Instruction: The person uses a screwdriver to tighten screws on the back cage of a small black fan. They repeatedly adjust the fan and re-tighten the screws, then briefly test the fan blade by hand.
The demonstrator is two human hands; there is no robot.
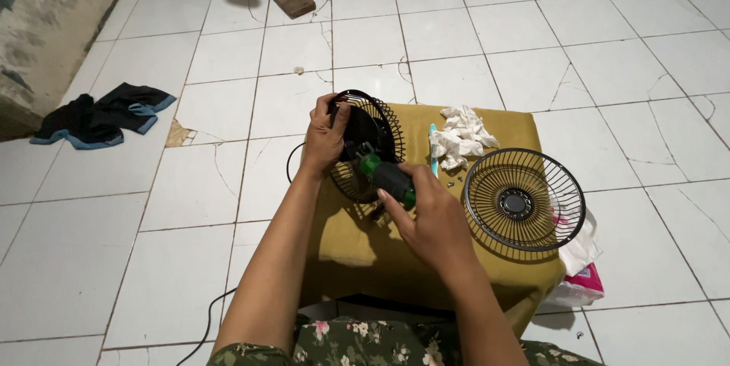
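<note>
Fan guard in left hand closed grip, right hand wrapped around green-handled screwdriver

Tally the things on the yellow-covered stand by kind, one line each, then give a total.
Fan grilles: 2, rear grille gripped by left hand, front grille lying flat
Green-handled screwdriver: 1, in right hand
Crumpled white tissue pile: 1
Total: 4
</note>
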